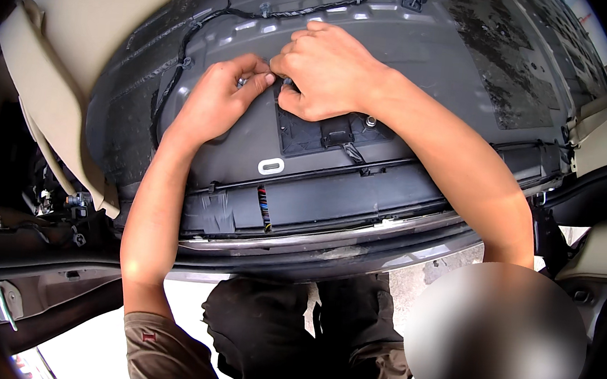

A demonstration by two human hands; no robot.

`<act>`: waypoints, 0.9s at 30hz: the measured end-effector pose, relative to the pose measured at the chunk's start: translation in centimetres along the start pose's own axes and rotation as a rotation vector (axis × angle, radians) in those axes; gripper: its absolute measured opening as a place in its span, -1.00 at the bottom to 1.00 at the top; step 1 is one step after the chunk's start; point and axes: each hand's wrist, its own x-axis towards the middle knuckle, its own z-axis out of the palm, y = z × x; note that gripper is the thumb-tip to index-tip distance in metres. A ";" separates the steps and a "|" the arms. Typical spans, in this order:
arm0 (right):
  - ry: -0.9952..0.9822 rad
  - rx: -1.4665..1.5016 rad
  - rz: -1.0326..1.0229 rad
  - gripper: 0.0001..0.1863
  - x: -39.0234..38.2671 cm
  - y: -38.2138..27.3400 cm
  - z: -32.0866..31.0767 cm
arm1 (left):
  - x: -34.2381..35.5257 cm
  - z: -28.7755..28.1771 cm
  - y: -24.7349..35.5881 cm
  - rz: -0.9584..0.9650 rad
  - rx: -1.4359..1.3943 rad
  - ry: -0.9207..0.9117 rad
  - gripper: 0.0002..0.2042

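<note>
Brown fabric of your short left sleeve (168,351) lies nearest the camera at the lower edge, beside your dark, loose trousers (263,323). Your bare forearms reach up from there over a broad, curved panel of dark grey metal (238,148), where your hands come together.

Your left hand (219,97) has its thumb bent in toward the fingertips, close beside the right fingers. Your right hand (330,69) is curled, knuckles up. Tiny glints show among the fingers, but they are too small to identify, so you cannot tell from this view whether either hand is grasping something.

Beneath and just below your right hand sits a flat, angular black plastic plate (304,135), partly covered by it, on the grey panel. At its right side is a round silver bolt (371,121), and a short braided dark cable (354,152) runs from its lower edge. Nearer you lie a white oval ring (271,166) and a strip of multicoloured wires (264,209). A black wiring harness (185,45) curves past your left hand; beige trim (49,81) stands farther left.
</note>
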 end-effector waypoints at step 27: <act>-0.290 -0.050 0.040 -0.67 0.7 -0.3 -2.1 | -0.1 0.4 -0.5 0.036 -0.129 0.029 -0.83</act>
